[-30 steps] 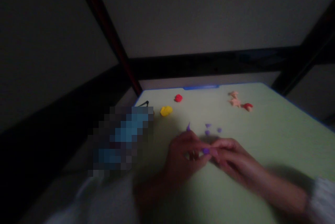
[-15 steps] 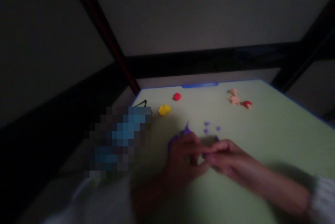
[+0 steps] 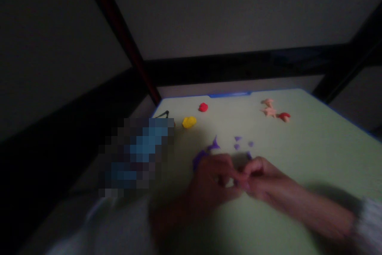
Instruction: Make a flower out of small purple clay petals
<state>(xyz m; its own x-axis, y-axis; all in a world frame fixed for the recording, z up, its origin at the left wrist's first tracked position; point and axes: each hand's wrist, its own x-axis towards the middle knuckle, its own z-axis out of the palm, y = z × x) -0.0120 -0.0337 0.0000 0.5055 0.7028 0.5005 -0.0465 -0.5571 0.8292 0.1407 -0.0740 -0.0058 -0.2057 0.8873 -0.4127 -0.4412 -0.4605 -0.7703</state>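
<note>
Clay (image 3: 215, 144): purple, one piece fork-tipped | hands (image 3: 267, 182): pinched shut on mostly hidden bit

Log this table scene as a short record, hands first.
Hands: left hand and right hand, fingertips together
Between fingertips: mostly hidden, a hint of purple
Near left hand: purple lump, pointed purple piece
Beyond hands: small purple pieces
Far left: yellow lump, red lump
Far right: pink pieces, red-topped piece
Surface: pale blue-edged table
</note>
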